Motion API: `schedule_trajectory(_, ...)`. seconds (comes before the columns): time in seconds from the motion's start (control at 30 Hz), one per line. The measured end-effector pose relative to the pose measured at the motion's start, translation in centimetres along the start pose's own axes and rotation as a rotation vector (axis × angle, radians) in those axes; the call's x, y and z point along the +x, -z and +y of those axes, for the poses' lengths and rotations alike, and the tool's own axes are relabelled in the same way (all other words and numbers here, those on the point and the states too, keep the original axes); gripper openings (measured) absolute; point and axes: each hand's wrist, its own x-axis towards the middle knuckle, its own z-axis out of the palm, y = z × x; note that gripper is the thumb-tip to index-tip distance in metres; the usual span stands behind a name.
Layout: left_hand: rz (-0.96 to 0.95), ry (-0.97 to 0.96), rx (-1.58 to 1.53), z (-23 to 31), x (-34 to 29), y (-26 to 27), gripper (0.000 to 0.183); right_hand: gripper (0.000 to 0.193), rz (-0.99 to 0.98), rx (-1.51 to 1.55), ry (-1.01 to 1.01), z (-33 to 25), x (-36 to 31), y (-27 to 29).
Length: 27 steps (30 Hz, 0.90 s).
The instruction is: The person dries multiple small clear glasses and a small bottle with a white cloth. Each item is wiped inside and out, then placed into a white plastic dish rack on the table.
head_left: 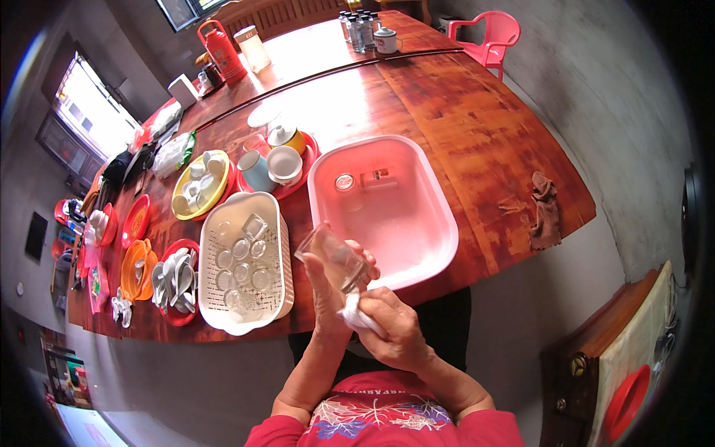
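My left hand (328,302) is closed around a clear glass (334,255), holding it tilted over the table's near edge. Against the lower end of that glass, my right hand (396,328) grips a bunched white cloth (359,316). Just beyond my hands is a pink basin (445,216) holding water. Inside it lie a clear glass piece with a red mark (380,177) and a round clear glass (345,183). To the left, a cream slotted basket (285,279) holds several clear glasses (240,249).
A red tray (310,171) carries cups and a yellow lidded pot (287,137). Left of it are a yellow dish (179,211) of white cups, a red bowl (179,320) of spoons and orange baskets (138,272). A brown rag (545,212) lies right; a red thermos (223,56) stands far back.
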Motion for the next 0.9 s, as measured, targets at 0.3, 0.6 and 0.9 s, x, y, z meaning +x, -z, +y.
schedule_trajectory(0.3,-0.145,-0.143,0.123,-1.7,-1.5,0.6,0.081,0.033,0.214,-0.072,-0.014,-1.1,2.1,2.0)
schedule_trajectory(0.6,-0.327,-0.334,0.812,0.5,-1.6,1.4,0.081,0.033,0.322,0.250,-0.438,-0.3,2.3,4.4)
schedule_trajectory(0.9,-0.321,-0.683,1.499,2.3,-0.4,0.9,0.069,0.039,-0.282,-0.314,-0.048,-1.5,3.7,6.5)
